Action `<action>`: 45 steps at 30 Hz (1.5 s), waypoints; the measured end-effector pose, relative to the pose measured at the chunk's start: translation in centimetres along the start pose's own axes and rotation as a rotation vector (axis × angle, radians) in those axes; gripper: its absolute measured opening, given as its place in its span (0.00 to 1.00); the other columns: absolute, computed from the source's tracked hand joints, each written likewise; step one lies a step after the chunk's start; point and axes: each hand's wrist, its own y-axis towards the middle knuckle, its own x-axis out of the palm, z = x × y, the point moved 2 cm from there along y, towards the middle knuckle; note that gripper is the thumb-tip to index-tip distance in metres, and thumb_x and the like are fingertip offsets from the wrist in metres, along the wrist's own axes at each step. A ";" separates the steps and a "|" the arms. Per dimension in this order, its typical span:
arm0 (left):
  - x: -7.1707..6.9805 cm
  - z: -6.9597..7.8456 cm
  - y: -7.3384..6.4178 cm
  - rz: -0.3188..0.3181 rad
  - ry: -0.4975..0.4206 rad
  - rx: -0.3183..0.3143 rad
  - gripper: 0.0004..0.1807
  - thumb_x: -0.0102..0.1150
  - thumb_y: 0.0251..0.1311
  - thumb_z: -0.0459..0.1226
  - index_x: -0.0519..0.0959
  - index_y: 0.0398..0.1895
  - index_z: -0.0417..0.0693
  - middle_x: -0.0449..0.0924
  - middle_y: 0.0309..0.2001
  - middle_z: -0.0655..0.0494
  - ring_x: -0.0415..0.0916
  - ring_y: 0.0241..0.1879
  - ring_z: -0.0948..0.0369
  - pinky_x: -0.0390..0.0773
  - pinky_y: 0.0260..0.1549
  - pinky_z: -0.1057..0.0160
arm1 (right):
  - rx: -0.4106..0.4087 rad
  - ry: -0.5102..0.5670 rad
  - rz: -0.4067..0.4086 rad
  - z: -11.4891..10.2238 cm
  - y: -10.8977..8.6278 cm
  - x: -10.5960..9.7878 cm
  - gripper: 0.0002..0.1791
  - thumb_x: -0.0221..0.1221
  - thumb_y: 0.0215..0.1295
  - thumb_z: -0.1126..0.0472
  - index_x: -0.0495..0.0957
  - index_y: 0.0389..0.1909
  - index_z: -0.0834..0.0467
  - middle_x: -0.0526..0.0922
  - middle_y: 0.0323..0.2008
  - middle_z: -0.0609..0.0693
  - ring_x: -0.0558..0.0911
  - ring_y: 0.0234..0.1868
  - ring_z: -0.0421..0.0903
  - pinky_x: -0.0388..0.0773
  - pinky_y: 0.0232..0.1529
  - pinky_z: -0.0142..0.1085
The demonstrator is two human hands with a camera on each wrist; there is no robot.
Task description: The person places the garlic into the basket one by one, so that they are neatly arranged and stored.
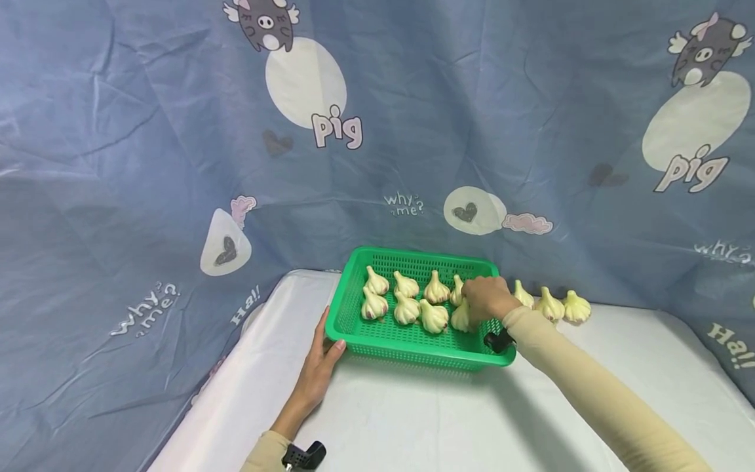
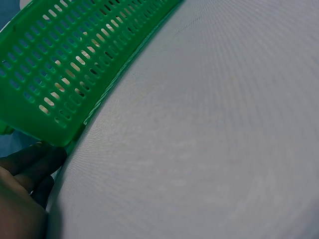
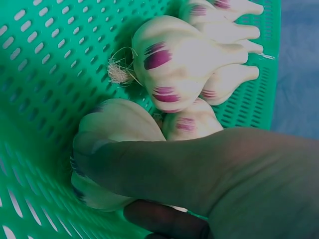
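Observation:
A green plastic basket (image 1: pixel 407 351) with slotted walls holds several white garlic bulbs (image 1: pixel 434 317) with purple streaks, set in two rows. My right hand (image 1: pixel 488 296) reaches into the basket's right end and grips a garlic bulb (image 1: pixel 461 317) by its body. In the right wrist view, the thumb lies across that garlic bulb (image 3: pixel 124 122), low beside the basket wall; the other fingers are partly hidden. My left hand (image 1: pixel 318 360) holds the basket's near left corner, thumb in front and fingers along the left side. The left wrist view shows its fingers (image 2: pixel 47 162) against the lower corner.
To the right of the basket, several more garlic bulbs (image 1: pixel 576 307) stand in a row on the white tabletop (image 1: pixel 413 419). Behind the table hangs a blue cloth (image 1: pixel 377 164) printed with pigs and lettering, close to the basket's far edge.

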 end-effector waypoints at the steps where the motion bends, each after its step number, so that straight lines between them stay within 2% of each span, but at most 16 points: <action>1: 0.0 0.0 0.0 0.001 0.000 0.000 0.41 0.49 0.81 0.47 0.42 0.88 0.68 0.41 0.88 0.50 0.44 0.85 0.40 0.51 0.77 0.27 | 0.002 0.000 0.003 0.0 0.0 0.0 0.36 0.86 0.39 0.48 0.89 0.54 0.52 0.90 0.44 0.51 0.87 0.43 0.56 0.84 0.41 0.52; 11: 0.3 0.1 -0.1 0.004 -0.003 -0.006 0.41 0.49 0.81 0.48 0.42 0.89 0.66 0.42 0.88 0.50 0.44 0.85 0.40 0.50 0.77 0.27 | 0.001 -0.007 -0.004 0.1 -0.4 -0.2 0.30 0.84 0.43 0.49 0.90 0.50 0.51 0.90 0.39 0.50 0.85 0.37 0.51 0.80 0.35 0.47; 17: 0.6 0.2 -0.1 -0.006 -0.012 0.007 0.41 0.49 0.81 0.46 0.42 0.89 0.67 0.43 0.88 0.49 0.52 0.83 0.38 0.57 0.76 0.29 | 0.011 0.019 -0.005 0.5 -0.8 -0.2 0.18 0.84 0.46 0.48 0.88 0.35 0.48 0.85 0.31 0.46 0.81 0.30 0.46 0.80 0.32 0.45; 23: 0.6 0.2 -0.1 -0.008 0.011 0.005 0.40 0.49 0.81 0.47 0.42 0.88 0.68 0.44 0.88 0.49 0.52 0.83 0.39 0.58 0.76 0.29 | 0.004 0.076 -0.001 0.9 -1.2 -0.4 0.19 0.86 0.40 0.49 0.86 0.27 0.48 0.84 0.28 0.43 0.81 0.30 0.45 0.82 0.32 0.46; 26: 0.5 0.3 0.1 -0.005 0.018 0.007 0.40 0.48 0.81 0.48 0.42 0.88 0.69 0.43 0.88 0.50 0.50 0.84 0.39 0.56 0.76 0.29 | -0.006 0.125 0.000 1.0 -1.3 -0.8 0.22 0.87 0.38 0.49 0.87 0.32 0.50 0.85 0.31 0.44 0.82 0.33 0.46 0.82 0.34 0.48; 30: 0.4 0.3 0.2 -0.003 0.018 0.003 0.40 0.49 0.81 0.48 0.42 0.88 0.70 0.43 0.88 0.51 0.49 0.84 0.40 0.55 0.77 0.28 | -0.037 0.231 0.007 1.4 -1.7 -1.4 0.28 0.84 0.44 0.51 0.89 0.46 0.57 0.89 0.38 0.48 0.85 0.39 0.47 0.86 0.39 0.48; 32: 0.3 0.3 0.2 -0.003 0.019 -0.007 0.40 0.49 0.81 0.49 0.42 0.88 0.71 0.43 0.88 0.51 0.49 0.84 0.40 0.54 0.77 0.28 | -0.078 0.292 0.025 1.7 -1.9 -1.7 0.30 0.83 0.49 0.53 0.88 0.51 0.61 0.90 0.41 0.52 0.87 0.41 0.49 0.87 0.42 0.47; 37: 0.1 0.2 0.2 -0.003 0.028 -0.019 0.40 0.49 0.81 0.50 0.42 0.88 0.71 0.43 0.88 0.51 0.49 0.84 0.39 0.55 0.76 0.27 | -0.133 0.422 0.106 3.2 -3.0 -2.4 0.30 0.82 0.53 0.54 0.87 0.53 0.67 0.90 0.45 0.60 0.88 0.47 0.56 0.88 0.49 0.48; 41: -0.1 0.1 0.1 -0.001 0.019 -0.015 0.40 0.49 0.81 0.49 0.43 0.88 0.68 0.43 0.88 0.50 0.50 0.84 0.39 0.55 0.76 0.27 | -0.112 0.495 0.195 4.6 -3.7 -3.1 0.30 0.80 0.56 0.54 0.86 0.55 0.66 0.89 0.51 0.64 0.87 0.52 0.62 0.86 0.51 0.52; 45: -0.2 0.2 0.0 -0.001 0.008 -0.008 0.40 0.48 0.82 0.48 0.42 0.88 0.68 0.42 0.88 0.50 0.47 0.84 0.40 0.54 0.77 0.28 | -0.050 0.503 0.300 6.2 -4.4 -3.9 0.31 0.79 0.57 0.53 0.85 0.57 0.66 0.87 0.55 0.68 0.87 0.52 0.65 0.85 0.53 0.57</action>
